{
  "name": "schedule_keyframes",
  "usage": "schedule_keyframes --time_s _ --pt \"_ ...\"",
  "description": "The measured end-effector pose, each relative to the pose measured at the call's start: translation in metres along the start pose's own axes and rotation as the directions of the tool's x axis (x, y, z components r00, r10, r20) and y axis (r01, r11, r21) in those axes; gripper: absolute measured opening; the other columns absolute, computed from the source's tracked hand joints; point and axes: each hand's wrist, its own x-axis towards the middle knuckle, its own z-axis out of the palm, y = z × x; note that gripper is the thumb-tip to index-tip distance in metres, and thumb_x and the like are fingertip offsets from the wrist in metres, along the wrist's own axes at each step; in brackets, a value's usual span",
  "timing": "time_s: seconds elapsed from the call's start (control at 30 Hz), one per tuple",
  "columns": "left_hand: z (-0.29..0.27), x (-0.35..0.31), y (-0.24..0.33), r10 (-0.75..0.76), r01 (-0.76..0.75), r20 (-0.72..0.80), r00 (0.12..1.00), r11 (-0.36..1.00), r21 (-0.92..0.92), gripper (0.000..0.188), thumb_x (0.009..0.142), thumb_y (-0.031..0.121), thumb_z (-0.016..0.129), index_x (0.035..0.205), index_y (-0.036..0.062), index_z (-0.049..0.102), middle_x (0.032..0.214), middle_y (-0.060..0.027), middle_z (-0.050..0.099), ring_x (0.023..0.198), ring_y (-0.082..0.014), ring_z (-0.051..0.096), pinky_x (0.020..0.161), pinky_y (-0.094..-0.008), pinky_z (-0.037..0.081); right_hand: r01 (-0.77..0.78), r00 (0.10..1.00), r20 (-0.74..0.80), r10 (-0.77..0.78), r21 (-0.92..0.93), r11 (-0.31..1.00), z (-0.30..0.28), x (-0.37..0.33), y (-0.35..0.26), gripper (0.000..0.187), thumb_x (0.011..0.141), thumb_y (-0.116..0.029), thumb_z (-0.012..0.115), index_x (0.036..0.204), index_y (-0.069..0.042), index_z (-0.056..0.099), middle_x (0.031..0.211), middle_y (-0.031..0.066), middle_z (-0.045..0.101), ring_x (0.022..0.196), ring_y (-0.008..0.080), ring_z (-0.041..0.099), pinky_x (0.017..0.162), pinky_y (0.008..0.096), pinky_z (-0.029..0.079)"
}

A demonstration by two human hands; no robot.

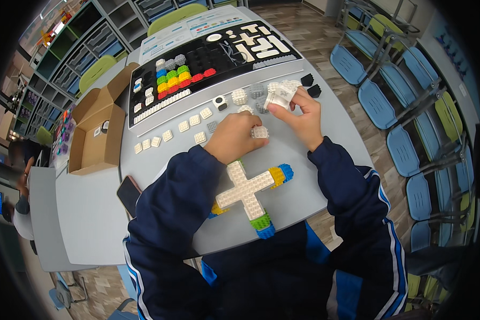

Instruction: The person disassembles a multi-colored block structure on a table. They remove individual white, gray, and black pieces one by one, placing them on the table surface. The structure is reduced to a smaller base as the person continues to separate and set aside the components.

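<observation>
My left hand (232, 140) is closed, with a small white studded block (260, 133) between thumb and fingers, just above the table. My right hand (304, 118) pinches a white piece (280, 96) with a smooth front and studs along its top. In front of both hands lies a white studded cross (245, 190). Yellow and blue blocks (281, 175) end its right arm, and green and blue ones (263, 226) its near arm. My left sleeve partly covers the left end; the far end is mostly behind my left hand.
A black-lined tray (213, 69) of coloured and white blocks stands at the back. Loose white square pieces (184, 126), round studded blocks (239, 96) and black pieces (314, 91) lie before it. An open cardboard box (97, 138) and a phone (128, 195) are at left.
</observation>
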Motion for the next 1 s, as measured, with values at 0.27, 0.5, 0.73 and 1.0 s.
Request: schedule_keyframes --time_s 0.27,0.5,0.73,1.0 --pt "0.006 0.019 0.0 0.164 -0.153 -0.079 0.983 0.98 0.128 0.037 0.07 0.025 0.077 0.095 -0.0025 0.068 0.09 -0.0185 0.068 0.082 -0.0334 0.066 0.075 -0.0377 0.052 -0.01 0.983 -0.182 0.021 0.059 0.998 -0.011 0.012 -0.004 0.02 0.072 -0.014 0.08 0.088 -0.004 0.073 0.077 -0.0014 0.062 0.069 0.009 0.043 0.059 0.0242 0.035" --pt "0.02 0.07 0.014 0.241 -0.234 -0.006 0.971 0.951 0.203 0.035 0.072 0.025 0.073 0.094 -0.0015 0.068 0.087 -0.0197 0.067 0.084 -0.0341 0.064 0.078 -0.0409 0.048 -0.057 0.941 -0.322 0.099 0.136 0.989 -0.02 0.02 0.022 0.019 0.071 -0.015 0.081 0.081 -0.002 0.071 0.071 -0.0016 0.057 0.065 0.0091 0.041 0.056 0.0254 0.033" --pt "0.033 0.1 0.003 0.172 -0.131 -0.091 0.981 0.931 0.34 0.035 0.071 0.032 0.074 0.083 -0.0004 0.07 0.084 -0.0172 0.067 0.089 -0.0315 0.059 0.08 -0.0392 0.042 0.068 0.945 -0.308 -0.111 -0.147 0.987 -0.021 0.021 0.01 0.024 0.069 -0.02 0.082 0.076 -0.001 0.069 0.066 0.0005 0.055 0.065 0.0127 0.042 0.054 0.0272 0.033" --pt "0.021 0.106 0.002 0.115 -0.09 -0.059 0.992 0.942 0.322 0.042 0.075 0.038 0.073 0.093 -0.0006 0.069 0.09 -0.0154 0.067 0.092 -0.0283 0.058 0.085 -0.0395 0.037 0.084 0.956 -0.264 -0.131 -0.18 0.98 -0.023 0.019 0.013 0.023 0.069 -0.019 0.082 0.074 -0.001 0.068 0.065 0.001 0.054 0.064 0.0128 0.042 0.053 0.0279 0.033"
